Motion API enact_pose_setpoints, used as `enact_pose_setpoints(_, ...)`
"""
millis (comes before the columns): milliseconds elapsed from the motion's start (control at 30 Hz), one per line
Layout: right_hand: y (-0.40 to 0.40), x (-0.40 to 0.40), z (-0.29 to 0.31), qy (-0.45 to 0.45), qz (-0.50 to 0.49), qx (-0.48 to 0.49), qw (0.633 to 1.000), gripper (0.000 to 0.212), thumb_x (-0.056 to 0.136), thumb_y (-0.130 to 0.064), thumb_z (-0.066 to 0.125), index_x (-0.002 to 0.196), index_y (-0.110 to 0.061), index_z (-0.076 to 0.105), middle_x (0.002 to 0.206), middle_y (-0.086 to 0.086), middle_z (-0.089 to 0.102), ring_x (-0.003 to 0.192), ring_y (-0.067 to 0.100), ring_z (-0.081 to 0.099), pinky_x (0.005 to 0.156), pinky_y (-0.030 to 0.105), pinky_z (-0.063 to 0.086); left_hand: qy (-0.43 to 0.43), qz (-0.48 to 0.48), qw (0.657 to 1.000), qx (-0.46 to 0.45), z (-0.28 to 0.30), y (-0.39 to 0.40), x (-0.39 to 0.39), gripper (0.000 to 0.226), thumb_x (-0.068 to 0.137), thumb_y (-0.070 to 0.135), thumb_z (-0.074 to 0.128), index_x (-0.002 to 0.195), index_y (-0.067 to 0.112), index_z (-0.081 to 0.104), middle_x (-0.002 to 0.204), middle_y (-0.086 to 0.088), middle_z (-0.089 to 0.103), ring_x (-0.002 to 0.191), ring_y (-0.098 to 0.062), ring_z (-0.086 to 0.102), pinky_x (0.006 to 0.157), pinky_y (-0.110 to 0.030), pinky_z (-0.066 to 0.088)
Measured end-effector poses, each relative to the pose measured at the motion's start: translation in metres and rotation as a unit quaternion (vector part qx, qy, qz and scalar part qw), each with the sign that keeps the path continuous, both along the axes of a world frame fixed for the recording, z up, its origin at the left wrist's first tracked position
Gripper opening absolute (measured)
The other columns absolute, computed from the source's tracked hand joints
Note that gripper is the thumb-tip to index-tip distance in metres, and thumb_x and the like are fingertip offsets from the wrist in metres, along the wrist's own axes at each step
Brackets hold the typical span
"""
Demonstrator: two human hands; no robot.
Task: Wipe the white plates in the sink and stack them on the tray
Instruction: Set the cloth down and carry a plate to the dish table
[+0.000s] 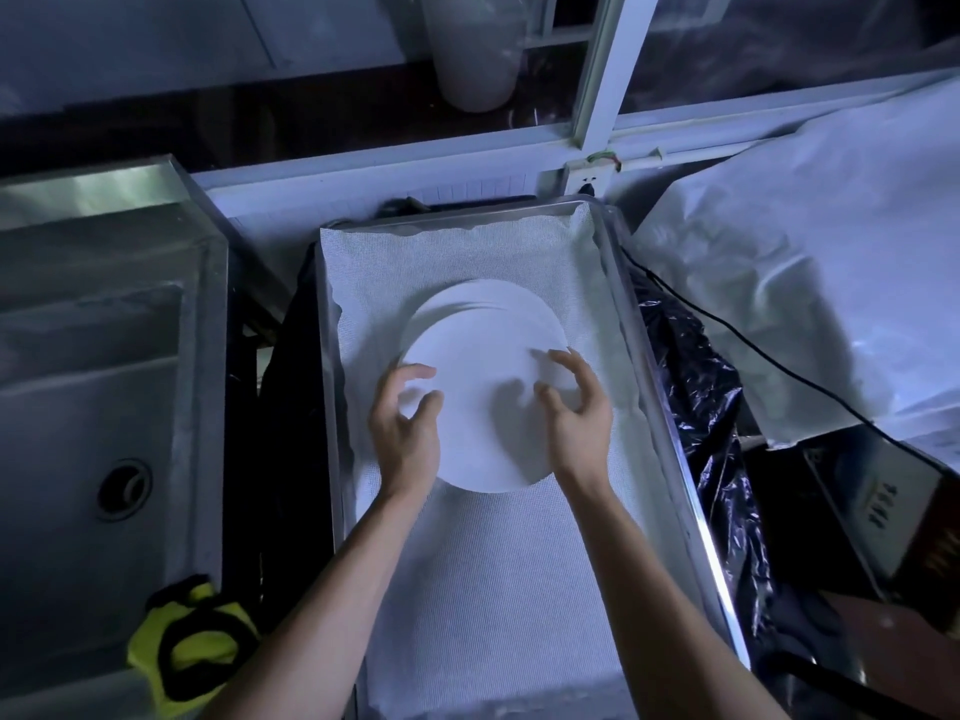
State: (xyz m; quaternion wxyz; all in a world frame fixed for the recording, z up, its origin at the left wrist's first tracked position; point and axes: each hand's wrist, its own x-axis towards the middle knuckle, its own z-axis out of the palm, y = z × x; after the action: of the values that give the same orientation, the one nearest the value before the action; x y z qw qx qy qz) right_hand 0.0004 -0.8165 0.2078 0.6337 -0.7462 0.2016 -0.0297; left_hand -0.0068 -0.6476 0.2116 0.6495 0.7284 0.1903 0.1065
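A stack of white plates (485, 366) lies in the middle of a metal tray (655, 376) lined with white mesh cloth. The top plate sits slightly nearer me than the ones under it. My left hand (406, 431) hovers over the top plate's left edge with its fingers loosely curled and holding nothing. My right hand (577, 414) hovers over the plate's right side in the same way. Their shadows fall on the plate. The steel sink (93, 387) is at the left, and I see no plates in it.
A yellow and black cloth (193, 648) lies on the sink's near corner. The sink drain (124, 489) is at the left. Black plastic (717, 407) and a black cable (779, 366) run along the tray's right side. White sheeting (831, 262) covers the right.
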Motion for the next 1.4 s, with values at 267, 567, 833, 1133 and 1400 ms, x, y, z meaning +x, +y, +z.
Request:
enact_pose_setpoints(267, -0.001, -0.017, -0.002, 0.005, -0.013, 0.003, 1.0, 0.038, 0.076, -0.026, 0.062, 0.113, -0.036, 0.067, 0.141, -0.01, 0.058, 0.132, 0.012, 0.051, 0.112, 0.046, 0.042, 0.004, -0.014, 1.0, 0.012, 0.002, -0.001, -0.013, 0.019, 0.076, 0.013, 0.059, 0.093, 0.019, 0.065, 0.104, 0.016, 0.068, 0.111, -0.01, 0.06, 0.102, -0.043, 0.043)
enact_pose_setpoints(567, 0.0, -0.032, 0.002, 0.005, -0.018, -0.005, 1.0, 0.037, 0.078, -0.028, 0.062, 0.113, -0.038, 0.067, 0.141, -0.013, 0.057, 0.131, 0.013, 0.053, 0.111, 0.047, 0.044, 0.019, -0.008, 1.0, -0.001, -0.002, 0.0, -0.03, 0.017, 0.075, 0.013, 0.059, 0.091, 0.017, 0.064, 0.103, 0.011, 0.067, 0.107, -0.016, 0.06, 0.1, -0.049, 0.043)
enact_pose_setpoints(833, 0.002, -0.044, 0.007, 0.014, -0.039, -0.007, 0.999, 0.035, 0.076, -0.028, 0.063, 0.109, -0.04, 0.067, 0.138, -0.016, 0.059, 0.127, 0.012, 0.056, 0.108, 0.046, 0.046, 0.027, -0.021, 0.999, 0.011, 0.005, 0.0, -0.038, 0.018, 0.075, 0.013, 0.06, 0.091, 0.02, 0.065, 0.107, 0.006, 0.068, 0.107, -0.023, 0.06, 0.089, -0.042, 0.048)
enact_pose_setpoints(1133, 0.003, -0.067, 0.008, 0.025, -0.072, -0.01, 0.997, 0.033, 0.079, -0.022, 0.062, 0.106, -0.039, 0.068, 0.14, -0.016, 0.056, 0.123, 0.015, 0.058, 0.104, 0.047, 0.05, 0.026, -0.043, 0.999, 0.016, 0.008, -0.002, -0.051, 0.019, 0.075, 0.013, 0.059, 0.09, 0.023, 0.065, 0.103, 0.013, 0.068, 0.105, -0.013, 0.061, 0.084, -0.025, 0.044)
enact_pose_setpoints(1400, 0.0, -0.1, 0.011, 0.016, -0.107, -0.045, 0.993, 0.038, 0.083, -0.02, 0.064, 0.114, -0.042, 0.067, 0.147, -0.018, 0.049, 0.132, -0.003, 0.045, 0.11, 0.032, 0.043, 0.017, -0.089, 0.996, 0.023, 0.014, -0.01, -0.059, 0.032, 0.082, -0.001, 0.063, 0.106, 0.018, 0.07, 0.118, 0.013, 0.068, 0.112, -0.001, 0.06, 0.082, -0.01, 0.043)
